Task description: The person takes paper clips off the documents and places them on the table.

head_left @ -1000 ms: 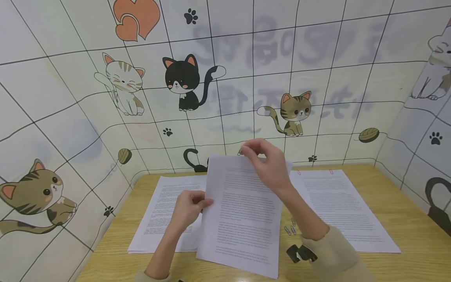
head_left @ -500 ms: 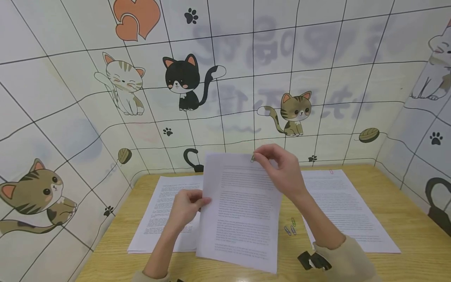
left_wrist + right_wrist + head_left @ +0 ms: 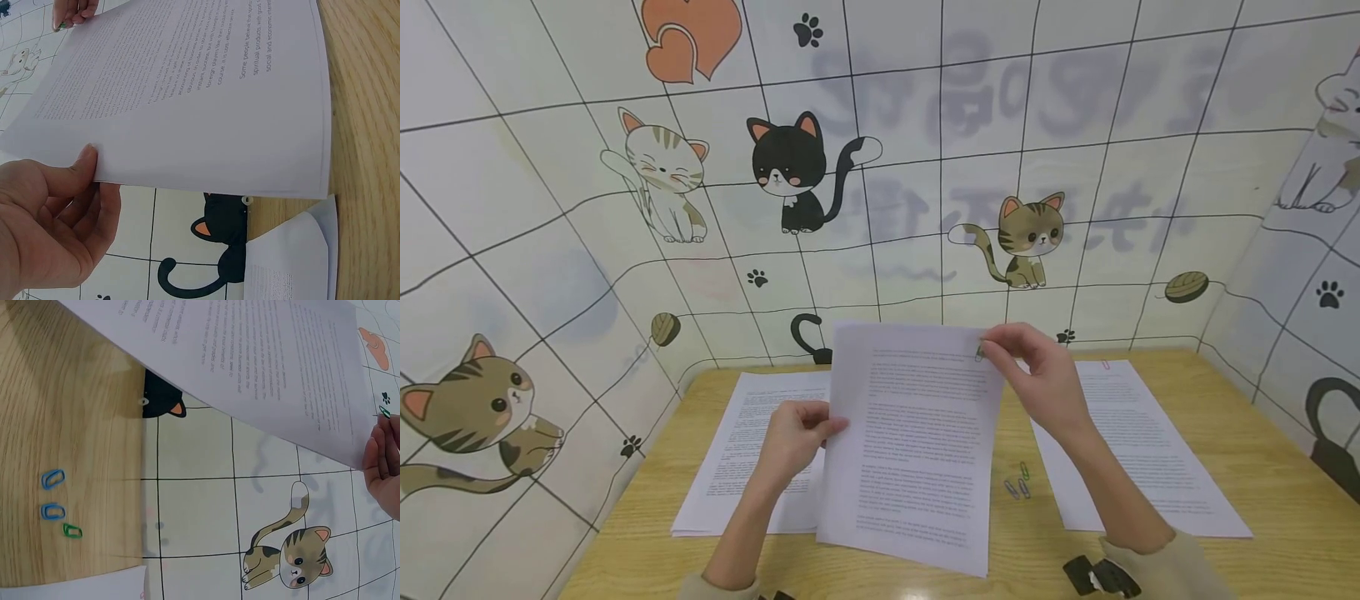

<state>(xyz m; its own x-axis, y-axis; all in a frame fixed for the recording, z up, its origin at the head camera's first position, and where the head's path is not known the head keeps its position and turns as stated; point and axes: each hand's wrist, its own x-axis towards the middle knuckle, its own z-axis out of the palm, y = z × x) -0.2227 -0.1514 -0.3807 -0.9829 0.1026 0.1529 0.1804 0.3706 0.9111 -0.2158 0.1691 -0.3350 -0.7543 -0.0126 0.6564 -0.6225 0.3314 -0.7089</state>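
Note:
A thin stack of printed sheets (image 3: 917, 450) is held tilted up above the table, text facing me. My left hand (image 3: 796, 437) pinches its left edge between thumb and fingers, as the left wrist view also shows. At the top right corner, my right hand (image 3: 1037, 375) pinches a small green paper clip (image 3: 979, 353), which overlaps the paper's edge in the head view. From the right wrist, that clip (image 3: 384, 412) pokes out from the fingertips beside the sheets' corner.
Two blue paper clips (image 3: 53, 511) and another green paper clip (image 3: 72, 531) lie on the wooden table (image 3: 1292, 533). One paper pile (image 3: 722, 500) lies at left, partly covered; another pile (image 3: 1142, 458) with a pink clip (image 3: 1105, 365) lies at right. A cat-patterned wall (image 3: 910, 275) stands behind.
My right hand has slid with the green paper clip from the middle of the sheets' top edge rightward and slightly down to the corner. My left hand keeps its grip, almost still.

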